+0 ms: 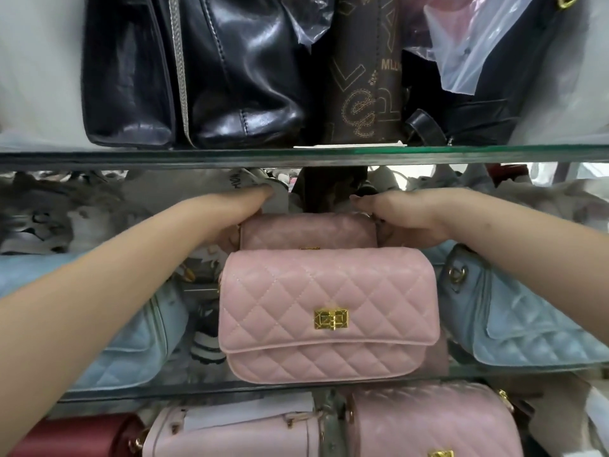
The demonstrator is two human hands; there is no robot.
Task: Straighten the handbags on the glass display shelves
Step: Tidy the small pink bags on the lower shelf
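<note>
A pink quilted handbag [326,311] with a gold clasp stands upright at the front of the middle glass shelf [230,392]. Directly behind it stands a second pink quilted handbag [308,230], mostly hidden. My left hand [239,209] grips the rear bag's left end and my right hand [398,211] grips its right end. Both forearms reach in past the front bag. Fingertips are partly hidden behind the rear bag.
Light blue quilted bags flank the pink ones at left [131,341] and right [527,321]. On the upper glass shelf [296,155] stand black leather bags [197,70] and a brown printed bag [365,77]. Below are pink bags [428,420] and a red one [75,437].
</note>
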